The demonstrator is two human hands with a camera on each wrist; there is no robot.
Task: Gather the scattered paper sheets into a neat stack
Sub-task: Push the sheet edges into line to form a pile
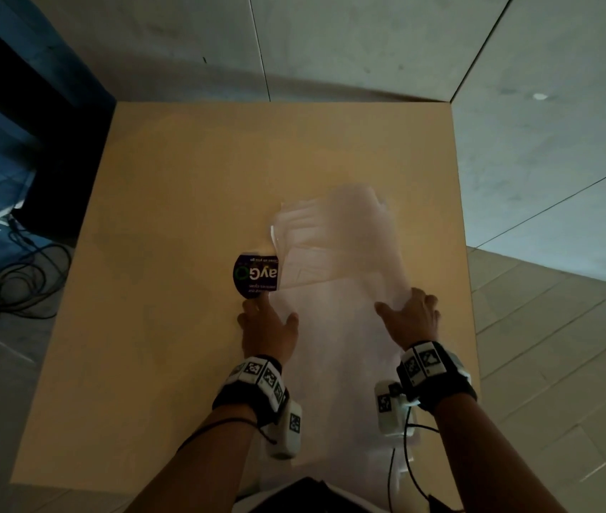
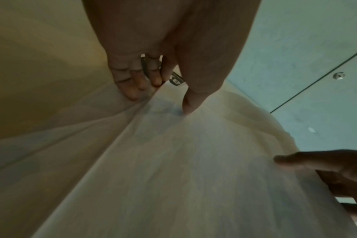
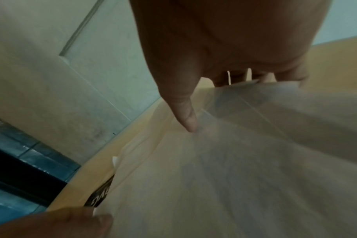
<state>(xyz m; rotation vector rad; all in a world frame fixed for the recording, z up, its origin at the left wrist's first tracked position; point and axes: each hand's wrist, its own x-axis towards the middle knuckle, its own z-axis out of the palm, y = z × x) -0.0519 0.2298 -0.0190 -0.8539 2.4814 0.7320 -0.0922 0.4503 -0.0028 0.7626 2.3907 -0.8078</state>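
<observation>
Several white paper sheets (image 1: 331, 231) lie overlapped right of centre on the tan table (image 1: 183, 179), blurred. A large near sheet (image 1: 338, 346) reaches from them toward my body. My left hand (image 1: 272, 312) pinches its left edge, thumb on top and fingers (image 2: 132, 90) beside the raised edge. My right hand (image 1: 405, 301) holds its right edge: the thumb (image 3: 190, 122) presses on top and the fingertips are hidden behind the paper. A dark round printed piece (image 1: 255, 275) sticks out from under the sheets' left side, just beyond my left fingers.
The table's right edge (image 1: 468, 290) runs close to my right hand, with tiled floor beyond. Black cables (image 1: 9, 275) lie on the floor to the left, next to a dark blue block (image 1: 35, 105). A grey panelled wall (image 1: 331, 42) stands behind the table.
</observation>
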